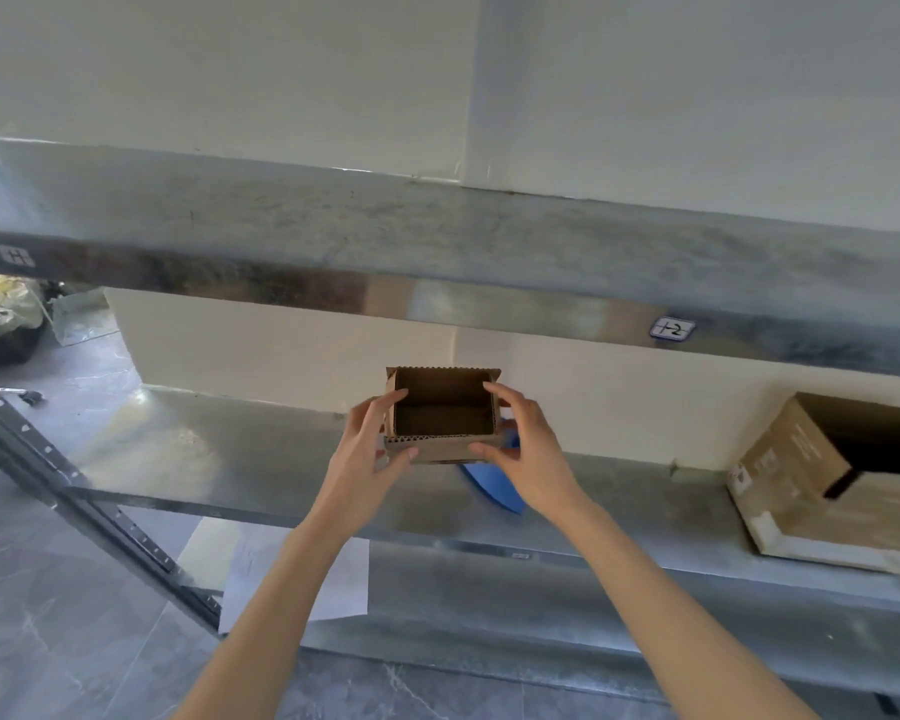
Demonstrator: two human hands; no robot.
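Cardboard box (pixel 442 413), mouth up, long axis left-right, gripped by left hand (pixel 370 449) and right hand (pixel 526 449).

only one view is given, so nothing is shared between two views. it is taken from a wide-angle camera worn on the head, set slightly above the upper shelf (pixel 437 236). it is aimed forward and down toward the white wall (pixel 230 70) behind the rack. the lower shelf (pixel 240 459) is seen from above and from near, within reach of the arms. the left hand (pixel 365 449) and right hand (pixel 531 459) are caught near the middle, holding the small cardboard box (pixel 442 407). straight edges are bent toward the sides, and the floor (pixel 74 641) is shown at lower left.
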